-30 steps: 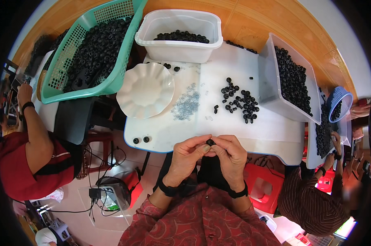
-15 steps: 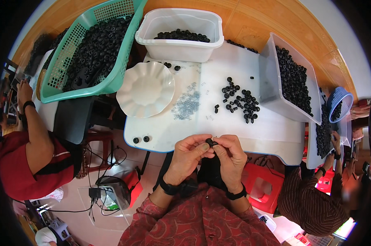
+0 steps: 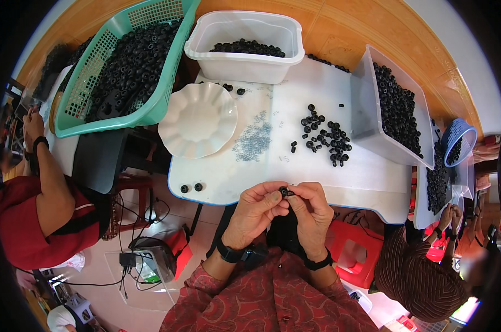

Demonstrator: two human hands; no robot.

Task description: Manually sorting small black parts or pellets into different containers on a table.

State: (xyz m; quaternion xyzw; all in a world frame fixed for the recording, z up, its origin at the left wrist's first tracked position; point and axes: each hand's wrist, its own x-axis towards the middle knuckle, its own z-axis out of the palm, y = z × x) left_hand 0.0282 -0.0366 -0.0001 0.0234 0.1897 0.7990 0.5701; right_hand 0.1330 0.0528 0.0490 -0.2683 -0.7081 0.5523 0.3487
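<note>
Between the fingertips of both hands is a small black round part (image 3: 285,192), held just off the near edge of the table. My left hand (image 3: 254,213) pinches it from the left, and my right hand (image 3: 311,213) pinches it from the right. The fingers cover much of it, so its exact shape is hard to make out. Past my hands, a loose cluster of similar black parts (image 3: 329,138) lies on the white table (image 3: 300,171). Two black rings (image 3: 191,188) sit near the table's front left corner, and a pile of tiny thin pieces (image 3: 253,141) is left of the cluster.
A white scalloped plate (image 3: 198,119) lies on the left. Around the back stand a green basket (image 3: 73,124), a white tub (image 3: 245,69) and a translucent bin (image 3: 372,130), all holding black parts. Co-workers sit left (image 3: 51,216) and right (image 3: 422,271); a red stool (image 3: 361,243) is beside me.
My hands stay in nearly the same place, with the small black part turned slightly between the fingertips. At the right, the co-worker's hands have come closer together.
</note>
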